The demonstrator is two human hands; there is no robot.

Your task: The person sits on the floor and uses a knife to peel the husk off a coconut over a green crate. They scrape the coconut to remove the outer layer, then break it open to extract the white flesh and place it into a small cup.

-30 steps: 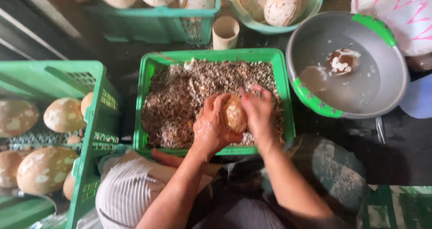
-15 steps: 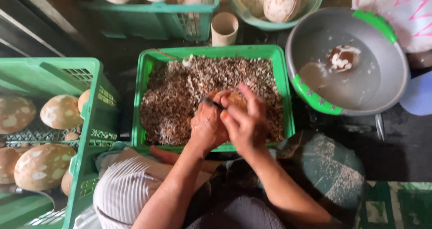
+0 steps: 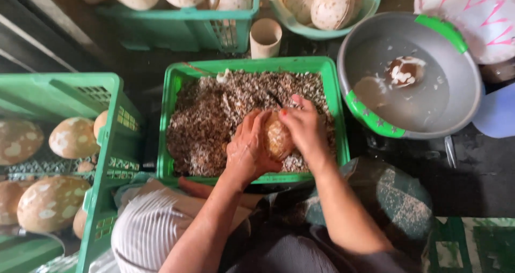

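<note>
Both hands, left hand (image 3: 248, 150) and right hand (image 3: 306, 129), clasped around brown coconut (image 3: 277, 139) above green crate (image 3: 174, 90) of shavings.

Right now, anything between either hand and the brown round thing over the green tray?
Nothing visible. The left hand and right hand both clasp the brown round thing directly, bare fingers on its surface, above the green tray of brown and white shavings.

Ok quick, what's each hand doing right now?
Left hand: closed around the coconut, holding it.
Right hand: closed on the coconut; any tool can't be told.
</note>
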